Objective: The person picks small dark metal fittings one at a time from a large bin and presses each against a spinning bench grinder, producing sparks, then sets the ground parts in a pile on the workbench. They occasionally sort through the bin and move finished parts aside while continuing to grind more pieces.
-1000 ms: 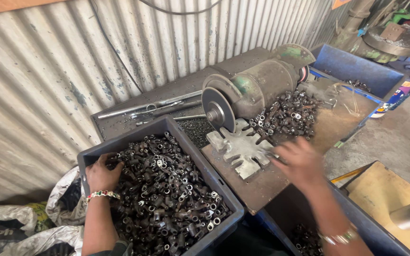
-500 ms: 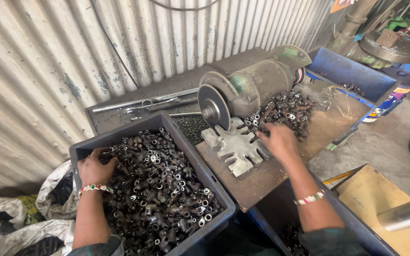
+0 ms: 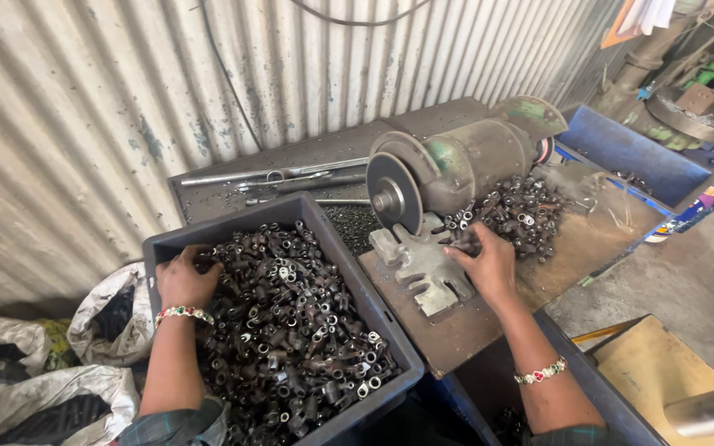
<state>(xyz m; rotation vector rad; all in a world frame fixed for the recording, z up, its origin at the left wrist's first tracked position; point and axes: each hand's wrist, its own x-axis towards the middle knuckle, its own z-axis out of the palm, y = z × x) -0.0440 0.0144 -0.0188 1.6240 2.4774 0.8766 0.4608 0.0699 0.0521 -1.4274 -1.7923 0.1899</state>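
The small dark metal piece [image 3: 466, 246] is pinched in the fingertips of the right hand [image 3: 485, 266], its long axis running roughly from 3 o'clock to 9 o'clock, pointing toward the grinding disc [image 3: 393, 194]. The disc stands at about 10 o'clock from that grip, near but apart from it, with the notched steel jig plate [image 3: 420, 266] lying flat just below the disc and under the fingers. So the piece sits between the grip and the wheel, and the right hand is by far the nearer one.

At 1 o'clock from the right hand lies a loose heap of similar pieces [image 3: 516, 211] on the desk [image 3: 588, 239], beside the green motor housing [image 3: 477, 157].

The left hand [image 3: 183, 281] is well apart, at 9 o'clock, fingers curled down into the mass of parts at the far left corner of the dark plastic crate [image 3: 357, 289]; whether it has closed on one piece I cannot tell. A blue bin [image 3: 634, 153] stands beyond the motor at 2 o'clock.
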